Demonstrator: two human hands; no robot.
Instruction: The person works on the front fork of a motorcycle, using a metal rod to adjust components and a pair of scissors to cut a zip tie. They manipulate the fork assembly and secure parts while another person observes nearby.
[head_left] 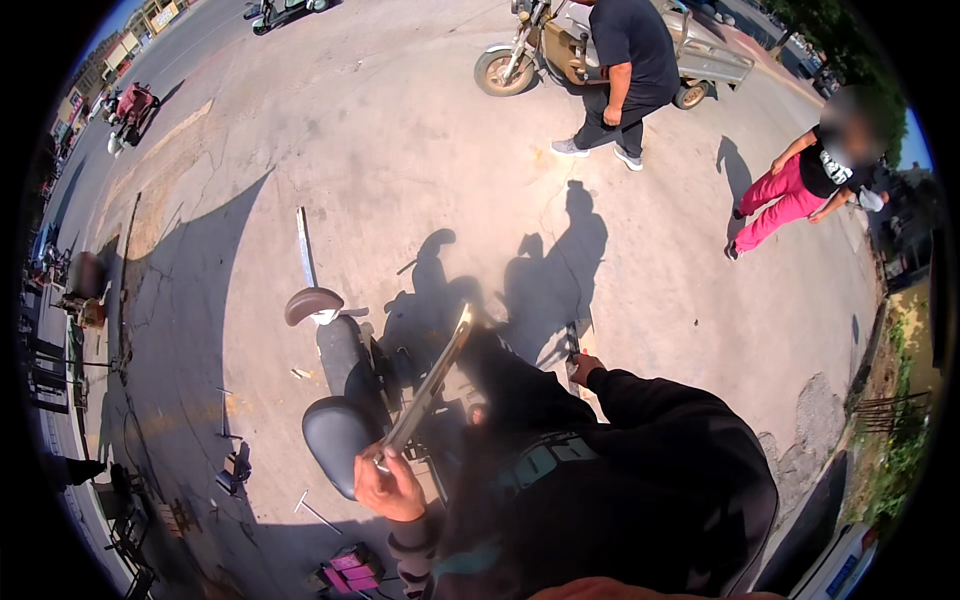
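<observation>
My left hand [392,487] is closed around the lower end of a long, narrow metal bar [432,388], which slants up and away to the right. Beside that hand is a rounded black seat [340,445], with a dark elongated body [345,355] beyond it. Out to the right, my right hand [583,369] has its fingers closed by an upright dark strip [572,338]; what it grips is too small to make out. A brown curved pad [313,304] lies past the seat, near a flat metal strip [305,248] on the ground.
T-handled tools [318,512] and a pink box [352,570] lie at the lower left. A person in dark clothes [630,60] stands by a cargo tricycle [550,55]; another in pink trousers [783,200] is at the right. A red vehicle [133,108] stands far left.
</observation>
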